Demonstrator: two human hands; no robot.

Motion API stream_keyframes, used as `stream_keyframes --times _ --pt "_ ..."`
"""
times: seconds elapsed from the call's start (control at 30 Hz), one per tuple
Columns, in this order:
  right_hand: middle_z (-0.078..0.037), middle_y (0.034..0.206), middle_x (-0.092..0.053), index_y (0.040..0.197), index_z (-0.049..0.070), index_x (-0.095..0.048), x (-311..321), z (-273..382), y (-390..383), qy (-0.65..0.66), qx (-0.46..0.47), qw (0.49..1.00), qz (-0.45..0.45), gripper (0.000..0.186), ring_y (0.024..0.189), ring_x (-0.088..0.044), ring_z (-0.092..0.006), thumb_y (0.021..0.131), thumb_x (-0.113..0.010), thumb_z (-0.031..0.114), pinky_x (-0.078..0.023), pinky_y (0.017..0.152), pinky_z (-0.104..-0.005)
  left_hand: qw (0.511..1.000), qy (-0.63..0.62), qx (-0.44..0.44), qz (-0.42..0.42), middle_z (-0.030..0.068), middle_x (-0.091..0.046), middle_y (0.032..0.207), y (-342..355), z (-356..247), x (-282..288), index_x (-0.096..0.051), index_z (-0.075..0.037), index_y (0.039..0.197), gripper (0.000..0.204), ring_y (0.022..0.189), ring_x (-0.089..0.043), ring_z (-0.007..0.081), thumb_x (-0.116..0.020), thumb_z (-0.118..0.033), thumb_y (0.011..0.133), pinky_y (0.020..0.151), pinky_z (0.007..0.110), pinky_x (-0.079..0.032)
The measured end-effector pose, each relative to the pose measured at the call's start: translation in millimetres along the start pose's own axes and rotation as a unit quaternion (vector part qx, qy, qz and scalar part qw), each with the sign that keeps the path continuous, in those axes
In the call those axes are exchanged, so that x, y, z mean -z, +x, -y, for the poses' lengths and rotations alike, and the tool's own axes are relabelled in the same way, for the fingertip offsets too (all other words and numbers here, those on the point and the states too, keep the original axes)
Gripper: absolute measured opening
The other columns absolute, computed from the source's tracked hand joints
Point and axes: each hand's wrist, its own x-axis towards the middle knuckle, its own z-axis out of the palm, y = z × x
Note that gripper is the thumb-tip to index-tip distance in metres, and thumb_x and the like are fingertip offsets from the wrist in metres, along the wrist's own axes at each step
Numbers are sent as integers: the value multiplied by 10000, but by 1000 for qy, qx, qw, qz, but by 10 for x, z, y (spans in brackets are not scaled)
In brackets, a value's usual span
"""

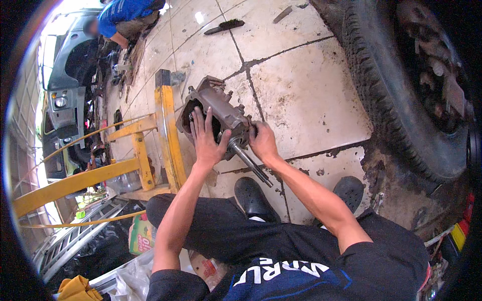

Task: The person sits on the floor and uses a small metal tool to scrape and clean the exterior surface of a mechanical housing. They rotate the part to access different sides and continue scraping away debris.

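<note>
A grey-brown, grimy gearbox housing (219,104) rests on the tiled floor in front of my shoes, tilted, with its wide opening facing left and toward me. From its near end a splined steel shaft (252,166) sticks out toward my feet. My left hand (205,140) lies over the opening with fingers stretched out and slightly apart, the fingertips reaching to its dark inside. What they touch in there is hidden. At the near right end, beside the shaft's base, my right hand (263,142) has its fingers curled round the housing's edge.
A yellow metal frame (170,135) stands close on the left. To the right is a big tyre (381,95). A dark brush (224,26) lies on the far floor. Another person in a blue shirt (125,17) crouches at the far left near a vehicle (65,100). A ladder (70,236) lies lower left.
</note>
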Motion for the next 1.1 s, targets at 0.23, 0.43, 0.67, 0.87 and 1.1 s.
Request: stream_keyframes --times 0.23,0.43,0.67,0.87,1.1 --pt "-272 1191 -640 1240 -38 -605 70 -37 -143 5 55 998 22 361 1139 -601 -450 886 -591 30 -492 990 -471 999 -24 -21 -35 250 -220 1632 17 -30 -27 -300 -93 1572 871 1509 -210 423 -646 -541 910 1205 569 -147" --pt "-278 1188 -635 1241 -27 -613 41 -131 -130 -22 122 992 16 384 1059 -629 -468 861 -603 29 -531 918 -489 998 -37 -23 -48 249 -244 1621 31 -46 -39 -315 -69 1561 875 1499 -230 422 -647 -548 909 1200 564 -158" --pt "-245 1153 -647 1224 -37 -618 51 -153 -146 -58 146 987 26 407 1031 -651 -440 817 -631 -27 -546 863 -462 998 -32 -25 -38 242 -248 1620 28 -53 -12 -304 -78 1564 887 1500 -232 413 -645 -564 905 1200 561 -158" --pt "-243 1078 -654 1245 -23 -619 38 -286 -103 -77 180 980 25 417 954 -658 -439 828 -628 -19 -550 820 -466 998 -37 -26 -32 234 -256 1617 27 -42 -29 -289 -86 1569 907 1508 -219 400 -633 -592 900 1207 553 -142" --pt "-238 991 -654 1225 -16 -637 -4 -176 -108 -9 234 972 -22 378 907 -663 -429 852 -585 -60 -541 779 -462 998 -30 -34 -41 213 -266 1619 17 -24 -42 -287 -86 1571 919 1505 -227 397 -626 -610 896 1208 552 -149"
